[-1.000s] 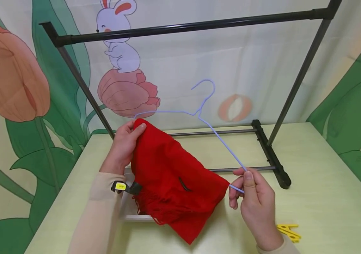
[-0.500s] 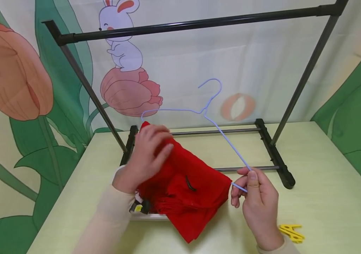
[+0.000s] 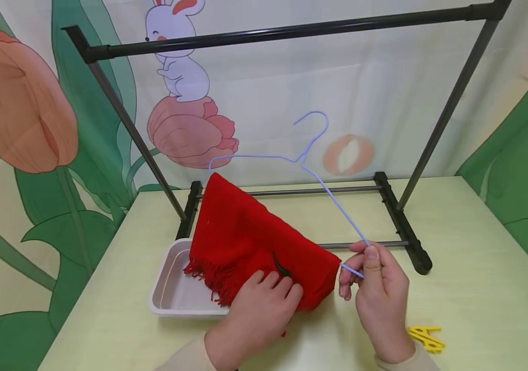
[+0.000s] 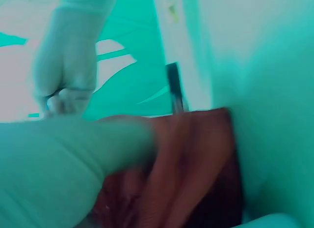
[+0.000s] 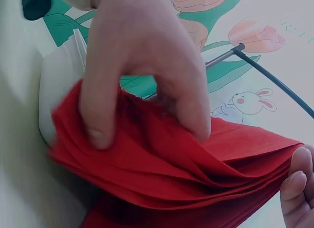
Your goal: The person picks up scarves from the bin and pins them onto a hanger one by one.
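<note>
A red fringed scarf [image 3: 250,221] hangs folded over the lower bar of a thin light-purple wire hanger [image 3: 335,202], whose hook points up. My right hand [image 3: 380,299] pinches the hanger at its right corner, just beside the scarf's edge. Low on the scarf's front, my left hand [image 3: 264,314] grips the cloth. In the right wrist view, the thumb and fingers of that left hand [image 5: 142,46] straddle bunched layers of the scarf [image 5: 162,154]. A small dark curved mark [image 3: 281,265] shows on the scarf above the left fingers. The left wrist view is blurred and tinted green.
A white plastic tray [image 3: 162,293] sits behind and left of the scarf. The black metal rack [image 3: 301,32] stands at the table's back, its top bar above the hanger. A yellow clothespin [image 3: 426,338] lies on the table [image 3: 482,288] by my right wrist.
My left hand let go of the scarf's upper left corner, moved down and right across it, and took hold of its lower part. The lower point of the scarf has lifted. My right hand stays put.
</note>
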Tool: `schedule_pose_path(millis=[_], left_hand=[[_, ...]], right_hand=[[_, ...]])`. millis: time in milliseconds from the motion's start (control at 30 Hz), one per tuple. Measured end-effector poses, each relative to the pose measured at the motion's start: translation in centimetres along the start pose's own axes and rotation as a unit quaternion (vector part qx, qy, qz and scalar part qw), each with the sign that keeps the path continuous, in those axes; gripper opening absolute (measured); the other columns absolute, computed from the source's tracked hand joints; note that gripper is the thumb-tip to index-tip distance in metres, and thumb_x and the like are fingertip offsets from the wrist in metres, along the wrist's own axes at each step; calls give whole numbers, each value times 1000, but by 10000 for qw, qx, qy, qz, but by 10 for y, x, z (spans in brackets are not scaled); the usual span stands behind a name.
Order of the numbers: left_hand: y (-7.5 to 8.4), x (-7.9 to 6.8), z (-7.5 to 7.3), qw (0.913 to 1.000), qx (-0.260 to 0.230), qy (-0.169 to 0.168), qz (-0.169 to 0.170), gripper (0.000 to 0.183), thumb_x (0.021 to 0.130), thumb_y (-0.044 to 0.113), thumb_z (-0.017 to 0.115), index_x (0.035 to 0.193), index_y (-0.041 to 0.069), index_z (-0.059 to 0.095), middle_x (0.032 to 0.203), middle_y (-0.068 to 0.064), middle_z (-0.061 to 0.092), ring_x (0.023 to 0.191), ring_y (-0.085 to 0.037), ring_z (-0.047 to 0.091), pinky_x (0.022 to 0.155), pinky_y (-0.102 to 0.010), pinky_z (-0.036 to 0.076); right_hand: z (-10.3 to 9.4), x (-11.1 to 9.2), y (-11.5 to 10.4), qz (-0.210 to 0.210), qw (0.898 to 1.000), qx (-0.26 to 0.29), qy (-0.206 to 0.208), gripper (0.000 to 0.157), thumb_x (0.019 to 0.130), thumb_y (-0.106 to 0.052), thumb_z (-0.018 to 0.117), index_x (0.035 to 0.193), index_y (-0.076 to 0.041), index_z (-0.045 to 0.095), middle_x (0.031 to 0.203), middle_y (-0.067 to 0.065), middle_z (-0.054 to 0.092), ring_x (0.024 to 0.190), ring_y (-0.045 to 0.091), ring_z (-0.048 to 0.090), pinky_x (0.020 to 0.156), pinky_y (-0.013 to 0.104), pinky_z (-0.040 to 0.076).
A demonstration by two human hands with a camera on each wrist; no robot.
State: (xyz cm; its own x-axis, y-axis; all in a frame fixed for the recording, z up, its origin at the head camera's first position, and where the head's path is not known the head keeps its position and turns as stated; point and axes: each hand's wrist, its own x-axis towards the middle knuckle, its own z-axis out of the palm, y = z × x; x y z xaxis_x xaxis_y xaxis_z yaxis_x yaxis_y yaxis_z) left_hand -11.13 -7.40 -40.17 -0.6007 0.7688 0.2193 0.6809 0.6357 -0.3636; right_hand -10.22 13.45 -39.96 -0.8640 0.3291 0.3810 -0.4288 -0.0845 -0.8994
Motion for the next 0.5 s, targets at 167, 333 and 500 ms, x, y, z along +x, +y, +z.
schedule_pose_path(millis=[167,333,500], left_hand=[[0,2,-4,9976,-334,548,-248,29,87,34,90,103,22,70,93,6,71,71,-10,62,70,-21,53],[1,6,-18,9859,-994,1322,-266,43,80,39,96,109,19,71,95,5,68,65,-5,56,64,-15,56],[11,7,-10,9943,-780,611,390,35,86,42,90,108,23,71,92,10,71,65,-2,56,57,-11,48]], right_hand=[[1,1,0,84,10000,-19,-13,27,117,-14,42,105,-5,64,66,3,65,44,17,57,42,25,53],[0,2,-2,72,9999,-118,73,26,117,-13,44,107,1,64,67,3,65,44,16,57,44,24,54],[0,5,-1,79,9998,-61,147,29,117,-15,45,108,7,62,68,4,65,44,17,57,44,24,54]])
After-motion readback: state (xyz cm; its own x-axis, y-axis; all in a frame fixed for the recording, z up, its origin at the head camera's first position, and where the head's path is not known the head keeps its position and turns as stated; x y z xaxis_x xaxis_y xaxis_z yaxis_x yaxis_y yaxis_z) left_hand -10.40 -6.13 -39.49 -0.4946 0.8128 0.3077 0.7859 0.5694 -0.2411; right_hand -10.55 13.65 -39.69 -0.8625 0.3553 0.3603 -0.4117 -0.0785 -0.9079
